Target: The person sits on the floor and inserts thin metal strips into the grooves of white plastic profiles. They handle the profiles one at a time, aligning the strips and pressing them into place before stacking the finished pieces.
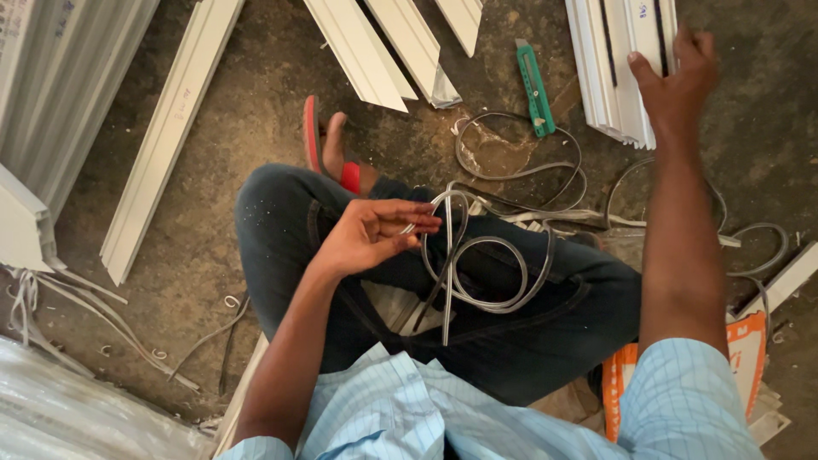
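Both hands are busy over the lap of a person seated on a dusty floor. Held palm-up above the left thigh, the left hand [371, 234] curls its fingers and pinches the top of a coiled grey rubber gasket strip [477, 273] between thumb and fingertips; the loops hang just to the right of that hand and drape across the dark jeans, with one straight end dropping toward the shirt hem. More of the strip trails away over the floor behind the knees, curving near the right forearm. Stretched well away from the coil, the right hand [675, 81] is spread open with its fingers resting on the end of a bundle of white profile lengths [613, 68], gripping nothing that can be seen. Just left of that bundle, beside a loop of the strip, lies a green utility knife [535, 89]. Further white profiles [166, 136] lie on the floor to the left, and a red sandal [313, 136] shows by the knee.
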